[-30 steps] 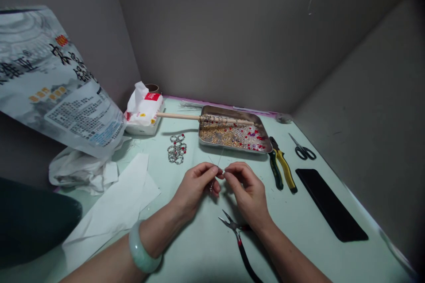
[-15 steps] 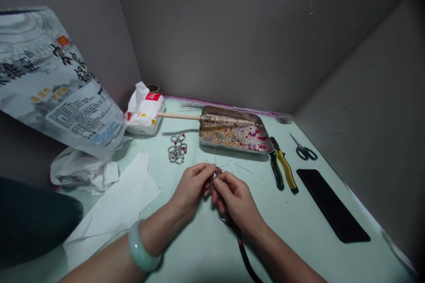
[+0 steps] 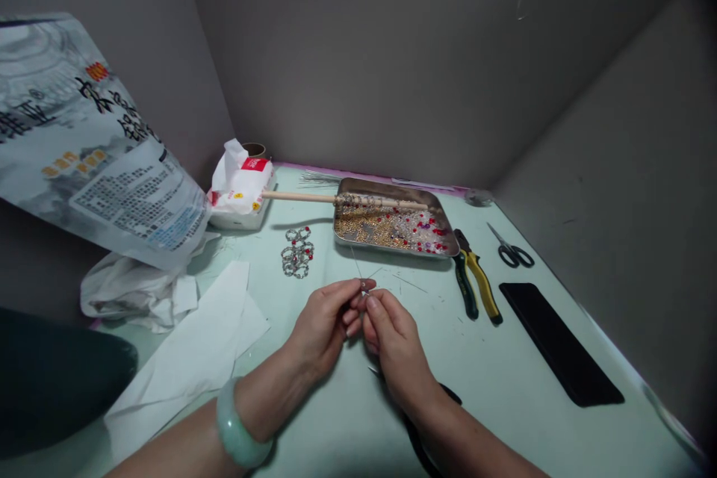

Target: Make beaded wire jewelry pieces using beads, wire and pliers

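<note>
My left hand (image 3: 322, 325), with a pale green bangle (image 3: 240, 426) on its wrist, pinches a thin wire (image 3: 356, 263) between thumb and forefinger. The wire's free end slants up toward the tray. Fingertips to fingertips with it, my right hand (image 3: 397, 340) is closed on the lower part of the same wire. A tiny bead seems to sit at the pinch, too small to make out fully. Below my right wrist lies a black-handled tool (image 3: 417, 437), mostly hidden. Several loose wire pieces (image 3: 411, 283) lie just beyond my fingers.
A metal tray (image 3: 392, 247) of gold, clear and red beads holds a wooden stick (image 3: 299, 197). Beaded wire rings (image 3: 296, 254) lie left of it. Pliers (image 3: 476, 276), scissors (image 3: 511, 248) and a black flat case (image 3: 560, 343) are right. Tissues (image 3: 243, 190) and a large bag (image 3: 112, 157) stand left.
The wire's free end has tilted leftward. My right hand has turned slightly, and the fingertips of both hands have shifted a little. More of the black handle shows beside my right wrist.
</note>
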Action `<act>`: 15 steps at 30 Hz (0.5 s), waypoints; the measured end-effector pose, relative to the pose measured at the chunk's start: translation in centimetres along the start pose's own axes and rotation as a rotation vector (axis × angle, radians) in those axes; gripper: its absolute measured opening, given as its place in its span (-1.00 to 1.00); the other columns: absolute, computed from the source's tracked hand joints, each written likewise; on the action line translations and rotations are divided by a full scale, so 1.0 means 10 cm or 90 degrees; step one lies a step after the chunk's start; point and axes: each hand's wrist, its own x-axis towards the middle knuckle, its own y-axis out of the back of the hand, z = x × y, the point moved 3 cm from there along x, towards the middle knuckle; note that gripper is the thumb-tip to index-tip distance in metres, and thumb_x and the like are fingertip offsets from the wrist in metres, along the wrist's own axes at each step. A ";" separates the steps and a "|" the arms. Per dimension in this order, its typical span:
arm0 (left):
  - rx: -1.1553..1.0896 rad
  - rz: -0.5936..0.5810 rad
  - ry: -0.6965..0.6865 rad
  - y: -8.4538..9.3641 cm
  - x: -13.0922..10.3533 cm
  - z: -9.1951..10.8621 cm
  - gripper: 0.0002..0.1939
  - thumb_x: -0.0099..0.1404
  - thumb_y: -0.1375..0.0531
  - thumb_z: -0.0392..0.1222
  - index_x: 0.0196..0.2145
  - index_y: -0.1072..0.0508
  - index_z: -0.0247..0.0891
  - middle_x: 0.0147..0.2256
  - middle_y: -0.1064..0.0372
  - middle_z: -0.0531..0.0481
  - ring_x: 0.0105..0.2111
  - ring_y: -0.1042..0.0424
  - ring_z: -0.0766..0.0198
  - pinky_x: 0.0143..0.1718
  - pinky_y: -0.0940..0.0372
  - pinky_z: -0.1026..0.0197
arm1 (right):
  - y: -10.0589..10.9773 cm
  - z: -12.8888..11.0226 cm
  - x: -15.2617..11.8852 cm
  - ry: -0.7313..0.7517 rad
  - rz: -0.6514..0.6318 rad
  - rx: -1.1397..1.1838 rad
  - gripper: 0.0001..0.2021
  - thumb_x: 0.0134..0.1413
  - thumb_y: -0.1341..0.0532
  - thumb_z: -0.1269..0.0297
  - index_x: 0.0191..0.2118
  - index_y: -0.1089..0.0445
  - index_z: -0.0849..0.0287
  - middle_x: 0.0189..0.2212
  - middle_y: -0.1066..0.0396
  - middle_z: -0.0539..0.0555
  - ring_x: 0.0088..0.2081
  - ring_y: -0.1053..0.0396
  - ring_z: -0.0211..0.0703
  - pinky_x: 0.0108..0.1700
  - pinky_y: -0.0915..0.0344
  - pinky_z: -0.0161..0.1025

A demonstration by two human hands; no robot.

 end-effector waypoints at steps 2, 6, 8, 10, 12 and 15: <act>0.020 0.019 -0.004 0.01 0.00 -0.01 -0.73 0.12 -0.27 -0.09 -0.37 -0.52 -0.40 -0.64 -0.06 0.15 -0.65 0.00 0.51 -0.65 0.08 0.38 | -0.03 0.00 0.00 -0.002 0.014 0.005 -0.72 0.21 -0.05 0.06 -0.39 -0.27 0.15 -0.69 -0.05 -0.15 -0.67 0.03 -0.36 -0.64 0.07 -0.37; 0.100 0.040 -0.028 0.06 0.02 0.01 -0.69 0.16 -0.24 -0.02 -0.35 -0.50 -0.38 -0.67 -0.09 0.16 -0.69 -0.07 0.50 -0.66 0.05 0.38 | 0.00 -0.03 0.02 0.014 0.001 -0.101 -0.70 0.24 -0.02 0.10 -0.44 -0.24 0.15 -0.68 -0.15 -0.12 -0.64 -0.09 -0.34 -0.57 -0.07 -0.36; 0.129 0.037 -0.037 0.07 0.03 0.03 -0.70 0.18 -0.22 -0.01 -0.37 -0.48 -0.37 -0.69 -0.10 0.16 -0.70 -0.11 0.48 -0.67 0.01 0.37 | 0.08 -0.08 0.04 0.055 0.011 -0.196 -0.72 0.25 -0.02 0.12 -0.41 -0.27 0.15 -0.62 -0.25 -0.09 -0.59 -0.18 -0.32 -0.50 -0.14 -0.34; 0.152 0.029 -0.035 0.06 0.03 0.04 -0.70 0.19 -0.21 -0.01 -0.41 -0.45 -0.36 -0.71 -0.13 0.14 -0.71 -0.13 0.46 -0.67 -0.02 0.37 | 0.18 -0.14 0.08 0.113 0.065 -0.263 -0.78 0.21 -0.07 0.14 -0.35 -0.33 0.16 -0.51 -0.35 -0.03 -0.48 -0.27 -0.27 -0.38 -0.21 -0.32; 0.167 0.017 -0.018 0.05 0.02 0.03 -0.69 0.17 -0.21 0.00 -0.47 -0.42 -0.35 -0.72 -0.18 0.11 -0.72 -0.15 0.44 -0.68 -0.07 0.36 | 0.26 -0.19 0.12 0.136 0.097 -0.258 -0.80 0.16 -0.13 0.15 -0.30 -0.36 0.17 -0.42 -0.39 0.01 -0.38 -0.32 -0.22 -0.30 -0.26 -0.29; 0.171 0.000 0.015 0.04 0.02 0.00 -0.68 0.14 -0.24 0.01 -0.46 -0.43 -0.36 -0.70 -0.26 0.05 -0.72 -0.21 0.41 -0.67 -0.15 0.33 | 0.31 -0.21 0.18 0.109 0.078 -0.178 -0.80 0.11 -0.17 0.14 -0.34 -0.36 0.18 -0.41 -0.39 0.03 -0.38 -0.34 -0.20 -0.31 -0.32 -0.27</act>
